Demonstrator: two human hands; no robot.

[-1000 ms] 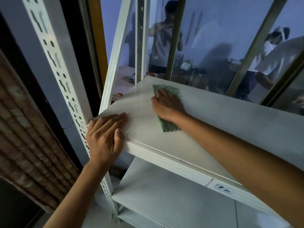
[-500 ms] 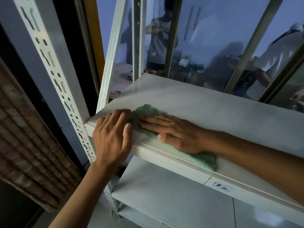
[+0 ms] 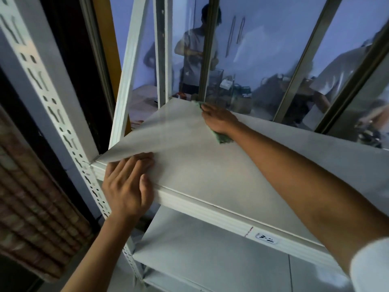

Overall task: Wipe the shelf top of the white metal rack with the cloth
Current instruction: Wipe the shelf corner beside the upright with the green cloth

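Observation:
The white metal rack's shelf top (image 3: pixel 202 165) slopes across the middle of the view. At its far left corner my right hand (image 3: pixel 221 120) lies flat on a green cloth (image 3: pixel 223 139), pressing it to the surface. Only the cloth's edges show, one ahead of the fingertips and one below the wrist. My left hand (image 3: pixel 128 186) rests flat over the shelf's front left corner, fingers on top and thumb along the front lip.
A perforated white upright (image 3: pixel 48 106) stands at the left, with more uprights behind the shelf. A lower shelf (image 3: pixel 210 256) sits beneath. Glass panes (image 3: pixel 263 60) close behind the rack show people and clutter. A woven brown surface (image 3: pixel 31 207) fills the left.
My right hand has swept the cloth from the shelf's front left edge beside my left hand back to the far left corner. My left hand has stayed on the front corner.

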